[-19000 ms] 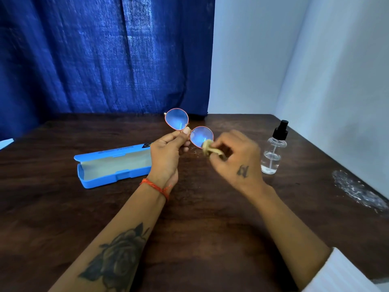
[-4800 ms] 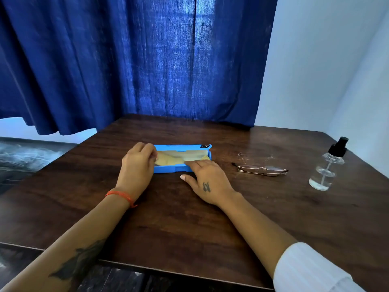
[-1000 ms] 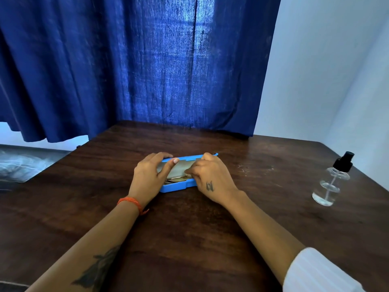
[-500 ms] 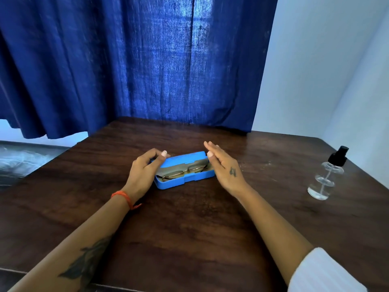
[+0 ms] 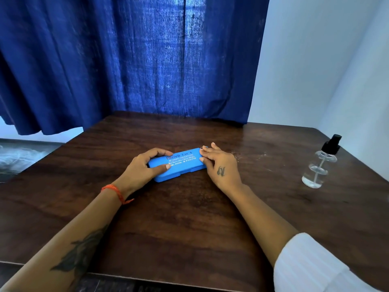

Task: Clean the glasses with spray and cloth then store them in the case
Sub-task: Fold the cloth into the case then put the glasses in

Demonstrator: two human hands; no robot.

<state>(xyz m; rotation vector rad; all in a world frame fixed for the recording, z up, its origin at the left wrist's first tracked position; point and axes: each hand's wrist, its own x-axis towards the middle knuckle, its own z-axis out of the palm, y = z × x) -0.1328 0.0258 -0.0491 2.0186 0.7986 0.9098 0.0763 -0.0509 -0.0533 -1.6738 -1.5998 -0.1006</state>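
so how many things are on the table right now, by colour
blue: 1, the closed case, gripped at one end by the left hand, right hand fingers touching the other
clear with black top: 1, the spray bottle
total: 2

Left hand (image 5: 141, 170): curled round the left end of the closed, flat blue plastic case (image 5: 182, 164), thumb along its near edge, fingers hooked over the far edge.
Left wrist: wore an orange thread band (image 5: 113, 191), tail trailing right.
Left forearm: bare, dark tattoo on it, angled up from lower left.
Right hand (image 5: 221, 167): palm down, fingers relaxed, fingertips (image 5: 202, 159) touching the case's right end; small tattoo on its back.
Right forearm: bare, white ribbed sleeve (image 5: 309, 266) near the elbow.
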